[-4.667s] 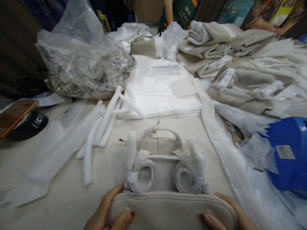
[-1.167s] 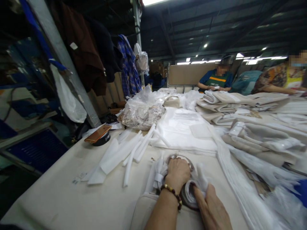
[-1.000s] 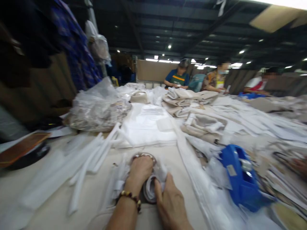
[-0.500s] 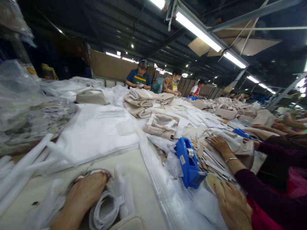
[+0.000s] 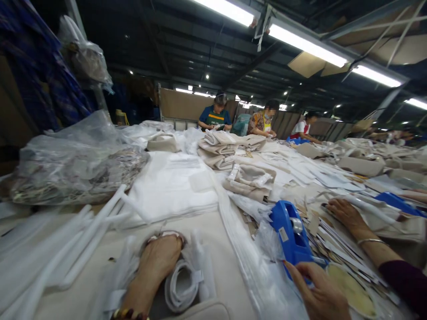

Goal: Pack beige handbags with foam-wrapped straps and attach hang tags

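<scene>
A beige bag (image 5: 240,271) lies on the table in front of me. My left hand (image 5: 163,255), with beads at the wrist, reaches down into it beside a dark oval rim; its fingertips are hidden. To its right sits a coiled strap (image 5: 182,286) in white wrapping, alongside white wrapped tubes (image 5: 203,266). My right hand (image 5: 320,289) is at the near end of a blue tape dispenser (image 5: 288,231). One digit stretches up and left, apart from the bent finger beside it. I see nothing between them. A round yellowish roll (image 5: 352,289) lies right of this hand.
A white stack of sheets (image 5: 173,186) lies ahead, with white foam tubes (image 5: 90,235) and a plastic bag (image 5: 80,164) on the left. Folded beige pieces (image 5: 220,149) stand further back. At right, a co-worker's hand (image 5: 345,215) touches beige material. Other people work across the table.
The view has swung left, so most things sit further right. My right hand has come off the yellowish roll and sits beside the dispenser. My left hand remains in the bag.
</scene>
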The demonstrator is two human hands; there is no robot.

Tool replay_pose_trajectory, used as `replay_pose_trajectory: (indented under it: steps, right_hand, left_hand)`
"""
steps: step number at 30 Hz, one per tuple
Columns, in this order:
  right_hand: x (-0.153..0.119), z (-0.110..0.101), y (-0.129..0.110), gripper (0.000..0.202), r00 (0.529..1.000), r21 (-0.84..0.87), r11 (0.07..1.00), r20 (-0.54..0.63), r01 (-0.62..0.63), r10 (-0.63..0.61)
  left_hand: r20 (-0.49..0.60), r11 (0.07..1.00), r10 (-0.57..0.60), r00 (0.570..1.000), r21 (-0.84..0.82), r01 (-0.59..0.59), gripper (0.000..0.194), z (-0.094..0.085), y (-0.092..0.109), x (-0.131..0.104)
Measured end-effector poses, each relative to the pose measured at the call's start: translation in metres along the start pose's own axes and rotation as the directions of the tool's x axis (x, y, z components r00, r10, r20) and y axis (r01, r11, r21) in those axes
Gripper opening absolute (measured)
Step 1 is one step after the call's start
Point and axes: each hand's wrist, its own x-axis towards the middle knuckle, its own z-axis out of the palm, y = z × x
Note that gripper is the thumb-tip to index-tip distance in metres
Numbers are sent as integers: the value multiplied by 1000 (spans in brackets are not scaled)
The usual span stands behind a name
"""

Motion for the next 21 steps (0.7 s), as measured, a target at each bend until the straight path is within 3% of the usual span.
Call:
replay_pose_trajectory:
  steps: [2,4,6,8,12,16,21]
  right_hand:
    - [18,17,-23,50,989,-32,994,98,-105,107]
    - [38,39,-40,49,968,-94,992,227,-85,105]
    - [58,64,-54,35,952,-124,992,298,-32,68]
    - [74,89,-67,23,947,-151,989,317,-8,56]
    - [93,130,-86,19,940,-218,975,324,-33,105]
    - [101,145,-90,20,939,-216,975,321,-58,127]
    - [104,140,-93,13,931,-164,972,298,-166,209]
  left_hand:
    - [-5,1000,16,1000,-12,-16,38,1,-1,1]
    - [-10,999,25,1000,-28,-25,37,1,-2,1]
    - [-19,999,25,999,-41,-26,37,2,-3,0]
    - [-29,998,20,999,-50,-21,37,2,-3,0]
    - [-58,997,9,998,-71,-13,38,5,-3,0]
    - [-78,995,-10,997,-95,3,37,9,-3,2]
    - [-86,995,-16,996,-103,7,39,11,-3,4]
